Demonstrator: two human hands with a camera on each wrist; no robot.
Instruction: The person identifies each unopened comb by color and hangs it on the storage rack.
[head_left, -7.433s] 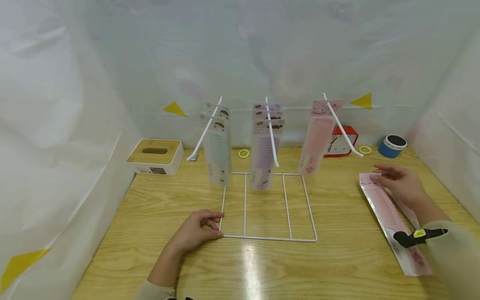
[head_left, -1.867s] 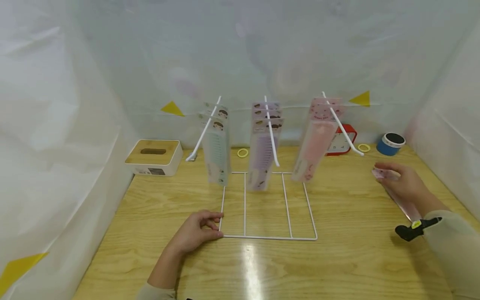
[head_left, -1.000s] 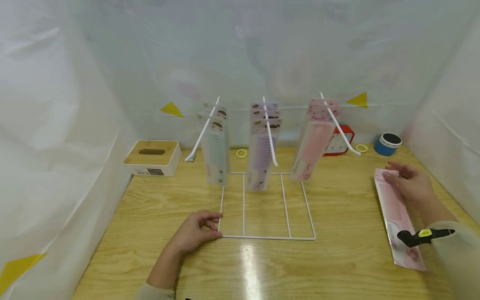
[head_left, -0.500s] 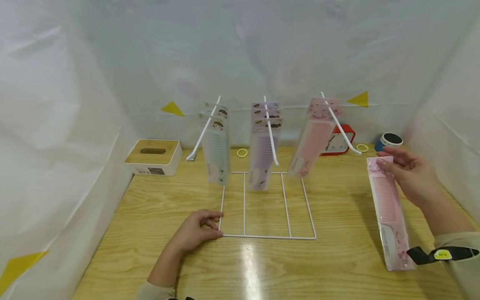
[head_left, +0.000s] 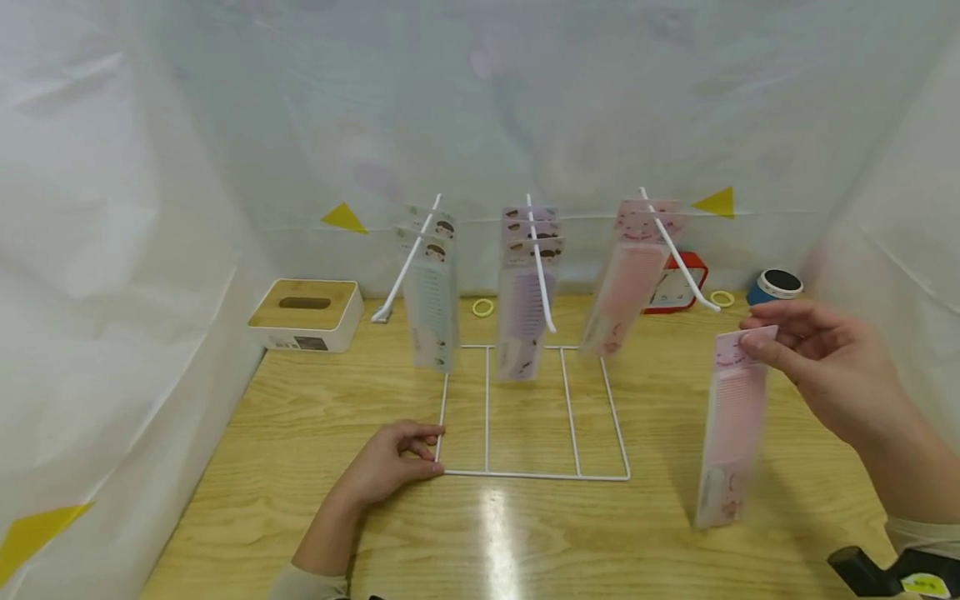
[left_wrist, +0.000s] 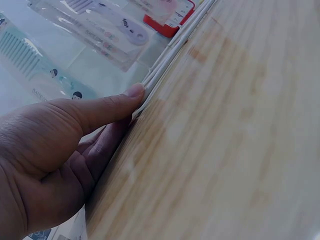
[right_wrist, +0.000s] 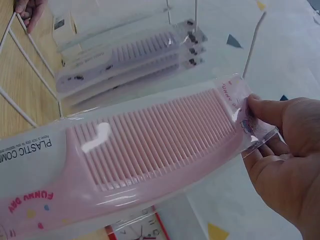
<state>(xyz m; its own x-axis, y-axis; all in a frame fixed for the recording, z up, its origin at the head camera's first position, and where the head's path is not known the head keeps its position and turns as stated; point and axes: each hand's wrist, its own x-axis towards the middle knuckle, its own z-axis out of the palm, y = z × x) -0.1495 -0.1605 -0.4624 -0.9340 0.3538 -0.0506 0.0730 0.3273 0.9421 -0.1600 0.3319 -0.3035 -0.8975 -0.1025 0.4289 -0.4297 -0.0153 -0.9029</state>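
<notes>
Your right hand [head_left: 825, 367] pinches the pink comb [head_left: 731, 425] by its top so it hangs right of the rack [head_left: 525, 475]; your left hand [head_left: 393, 462] grips the rack's corner, steadying it

- I count three white hooks [head_left: 542, 265] on one rack [head_left: 532, 412].
- Two yellow rings [head_left: 483, 307].
- One clock [head_left: 672, 286], one tissue box [head_left: 306, 312].

The comb [right_wrist: 150, 145] pinched in the right hand's fingers [right_wrist: 267, 112] is pale pink, in a clear sleeve printed with black lettering and small coloured triangles. Beyond those fingers hang lilac combs [right_wrist: 130, 62]. At the left hand's fingertips [head_left: 429, 433], the rack [head_left: 525, 475] is white.
</notes>
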